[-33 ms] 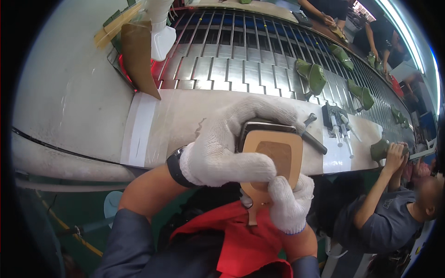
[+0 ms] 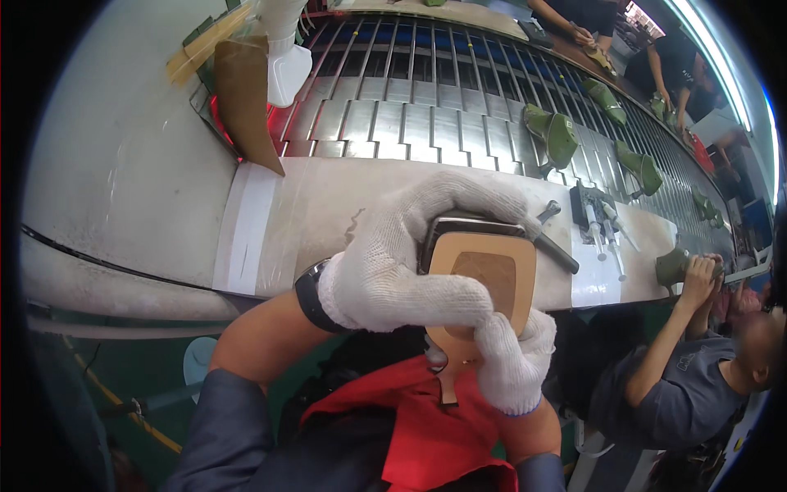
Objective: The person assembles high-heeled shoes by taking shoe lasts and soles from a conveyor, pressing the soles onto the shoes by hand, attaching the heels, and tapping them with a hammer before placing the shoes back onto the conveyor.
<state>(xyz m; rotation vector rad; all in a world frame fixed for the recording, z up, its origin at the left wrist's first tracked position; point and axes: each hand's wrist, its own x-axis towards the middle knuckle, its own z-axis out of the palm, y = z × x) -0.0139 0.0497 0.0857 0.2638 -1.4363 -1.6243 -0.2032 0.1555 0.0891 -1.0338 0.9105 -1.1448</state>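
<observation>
A shoe [image 2: 522, 271] with a tan sole, a darker brown inset and a glossy dark upper at its square toe is held sole up in front of me. Its narrow heel end points toward my body. In a white knit glove, my left hand [image 2: 393, 262] wraps round the toe, fingers along the far edge and thumb across the sole. My right hand [image 2: 512, 361], gloved too, grips the shoe's near right side, its thumb meeting the left thumb's tip on the sole. The dark upper is mostly hidden beneath.
Behind lies a pale worktop [image 2: 320, 193] with a wrench-like tool [image 2: 557, 250] and syringe-like tools [image 2: 602, 221]. Beyond, green shoe pieces [image 2: 551, 135] ride a metal slatted conveyor [image 2: 393, 123]. A brown board [image 2: 246, 107] stands at left. At right a co-worker [image 2: 680, 385] handles a green piece.
My left thumb has shifted slightly right and toward me, against the right thumb. The shoe has barely tilted.
</observation>
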